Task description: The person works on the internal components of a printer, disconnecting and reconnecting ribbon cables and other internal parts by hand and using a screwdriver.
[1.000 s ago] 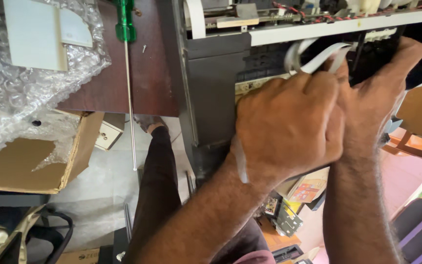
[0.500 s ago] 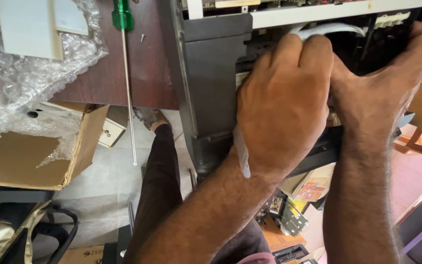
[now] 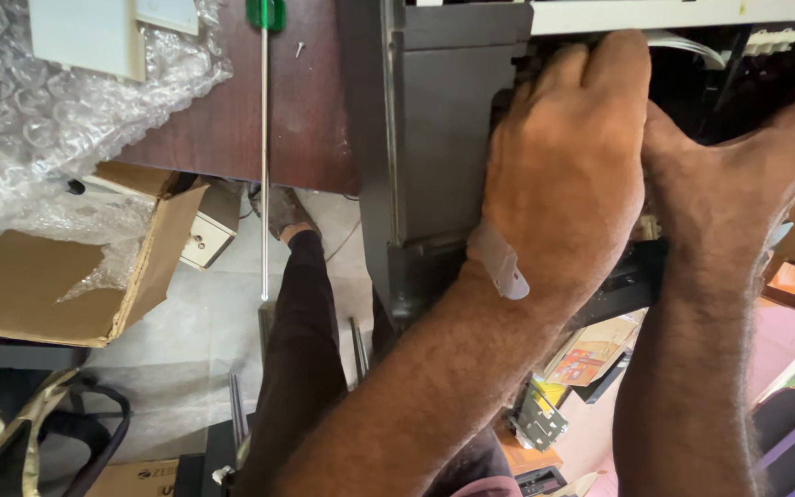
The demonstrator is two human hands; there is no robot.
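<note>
Compared with the frames half a second and one second before, the view is seen to have shifted downward and both hands are now pushed deeper into the opened machine: the loop of white flat ribbon cable (image 3: pixel 692 44), earlier arched clear above the knuckles, is now mostly covered, only a short strip showing just beyond the left hand (image 3: pixel 568 175). This is judged to mean that the work inside the housing is continuing rather than ending. The left hand is curled, fingers hooked over the edge of the opening in the dark grey device casing (image 3: pixel 443 129); what is gripped under them cannot be told. An adhesive strip is noted at its wrist. The right hand (image 3: pixel 738 175) is pressed against the left, fingers reaching into the dark interior, its hold hidden. The casing stands at the table (image 3: pixel 223 120) edge. Well left of the hands, a green-handled screwdriver (image 3: pixel 264 138) and bubble wrap (image 3: pixel 39 120) lie on the table.
</note>
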